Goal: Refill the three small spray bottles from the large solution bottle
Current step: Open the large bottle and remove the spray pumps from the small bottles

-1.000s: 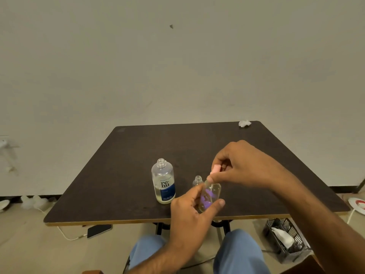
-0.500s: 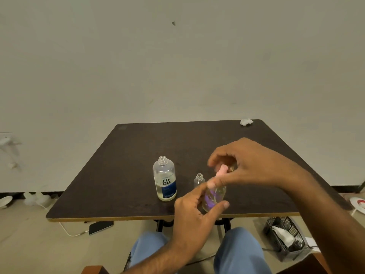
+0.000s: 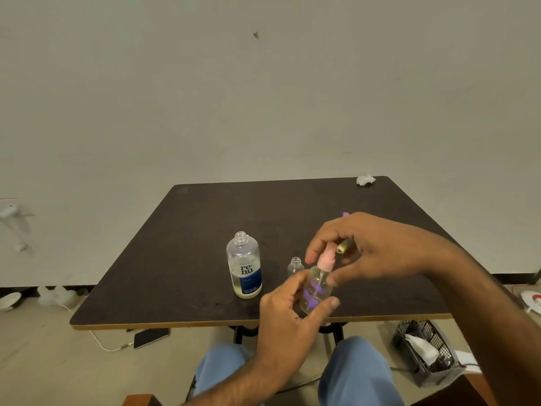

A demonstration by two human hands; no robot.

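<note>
Standing uncapped, solution bottle (image 3: 244,266) on dark table (image 3: 181,259)

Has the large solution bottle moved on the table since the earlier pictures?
No. The large solution bottle stands at the same spot near the table's front edge, left of the small open bottle; only the camera shifted.

Clear glossy plastic solution bottle (image 3: 244,266), matt dark wood-look table (image 3: 181,259), crumpled white paper (image 3: 365,180).

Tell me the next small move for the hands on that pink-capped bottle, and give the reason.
Probably keep twisting: the right hand pinches the pink spray cap while the left hand grips the small spray bottle. Whether it is tightening or loosening cannot be told.
</note>
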